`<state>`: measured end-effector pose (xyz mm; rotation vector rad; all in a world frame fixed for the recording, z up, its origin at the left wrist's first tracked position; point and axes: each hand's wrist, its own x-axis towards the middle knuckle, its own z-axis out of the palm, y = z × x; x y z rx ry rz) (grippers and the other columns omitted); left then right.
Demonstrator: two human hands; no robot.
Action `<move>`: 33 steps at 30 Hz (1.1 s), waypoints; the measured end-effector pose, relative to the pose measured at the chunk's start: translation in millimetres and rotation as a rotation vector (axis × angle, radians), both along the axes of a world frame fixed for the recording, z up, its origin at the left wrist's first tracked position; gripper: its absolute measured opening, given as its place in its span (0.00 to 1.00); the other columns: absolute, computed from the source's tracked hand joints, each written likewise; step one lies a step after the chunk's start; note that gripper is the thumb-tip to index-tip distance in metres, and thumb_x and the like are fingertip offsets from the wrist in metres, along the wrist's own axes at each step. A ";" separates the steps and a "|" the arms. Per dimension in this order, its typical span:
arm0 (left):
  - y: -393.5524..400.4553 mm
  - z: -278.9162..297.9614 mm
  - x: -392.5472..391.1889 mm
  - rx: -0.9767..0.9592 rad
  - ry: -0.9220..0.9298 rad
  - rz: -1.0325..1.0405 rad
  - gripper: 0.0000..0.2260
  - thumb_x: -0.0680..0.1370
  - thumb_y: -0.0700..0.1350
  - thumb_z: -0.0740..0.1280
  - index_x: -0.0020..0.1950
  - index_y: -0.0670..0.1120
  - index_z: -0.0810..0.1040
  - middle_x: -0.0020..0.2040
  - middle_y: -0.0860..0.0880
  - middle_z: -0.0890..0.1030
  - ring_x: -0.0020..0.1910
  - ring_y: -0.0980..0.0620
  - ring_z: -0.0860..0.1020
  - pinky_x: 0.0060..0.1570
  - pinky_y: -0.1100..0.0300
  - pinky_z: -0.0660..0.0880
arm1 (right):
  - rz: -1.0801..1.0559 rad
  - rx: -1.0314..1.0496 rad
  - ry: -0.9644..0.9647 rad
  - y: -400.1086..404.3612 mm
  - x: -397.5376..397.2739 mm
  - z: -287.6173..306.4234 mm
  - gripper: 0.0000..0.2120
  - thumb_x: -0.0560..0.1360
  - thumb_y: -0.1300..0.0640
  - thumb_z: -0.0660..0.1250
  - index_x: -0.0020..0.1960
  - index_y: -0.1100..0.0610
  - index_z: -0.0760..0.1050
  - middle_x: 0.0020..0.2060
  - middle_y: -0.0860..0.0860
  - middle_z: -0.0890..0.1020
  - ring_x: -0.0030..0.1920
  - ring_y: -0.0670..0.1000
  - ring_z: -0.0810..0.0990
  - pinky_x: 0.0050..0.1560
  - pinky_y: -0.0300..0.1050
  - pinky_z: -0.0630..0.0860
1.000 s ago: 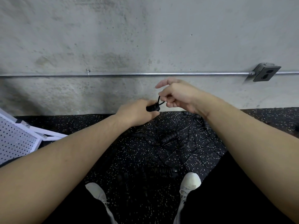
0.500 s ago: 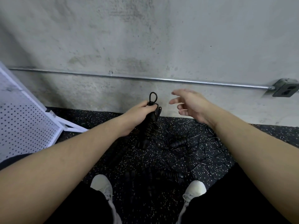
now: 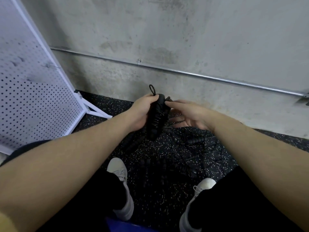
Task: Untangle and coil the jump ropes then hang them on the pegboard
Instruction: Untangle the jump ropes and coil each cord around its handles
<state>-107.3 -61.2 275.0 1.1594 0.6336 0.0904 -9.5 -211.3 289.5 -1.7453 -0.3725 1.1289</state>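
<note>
My left hand (image 3: pixel 142 113) grips a black coiled jump rope bundle (image 3: pixel 156 119) with ribbed handles, held upright in front of the wall. A small cord loop (image 3: pixel 152 89) sticks up from its top. My right hand (image 3: pixel 189 114) touches the bundle's upper right side with thumb and fingertip; whether it pinches the cord I cannot tell. More black jump ropes (image 3: pixel 195 148) lie tangled on the speckled floor below my hands. The white pegboard (image 3: pixel 30 91) leans at the left.
A concrete wall with a metal conduit pipe (image 3: pixel 200 75) runs across the back. The pegboard's white frame foot (image 3: pixel 95 111) rests on the black rubber floor (image 3: pixel 157 188). My two white shoes (image 3: pixel 120 174) stand near the ropes.
The view has swung left, bringing the pegboard closer. My right hand, open and apart before, has come onto the bundle that my left hand keeps holding.
</note>
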 end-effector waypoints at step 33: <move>52.4 -269.3 3.0 0.548 0.771 -0.575 0.11 0.84 0.48 0.58 0.63 0.48 0.77 0.47 0.49 0.79 0.44 0.48 0.80 0.48 0.51 0.80 | 0.200 -0.558 -0.038 30.3 -6.8 -305.7 0.18 0.76 0.46 0.74 0.61 0.52 0.76 0.48 0.51 0.80 0.42 0.51 0.80 0.37 0.45 0.79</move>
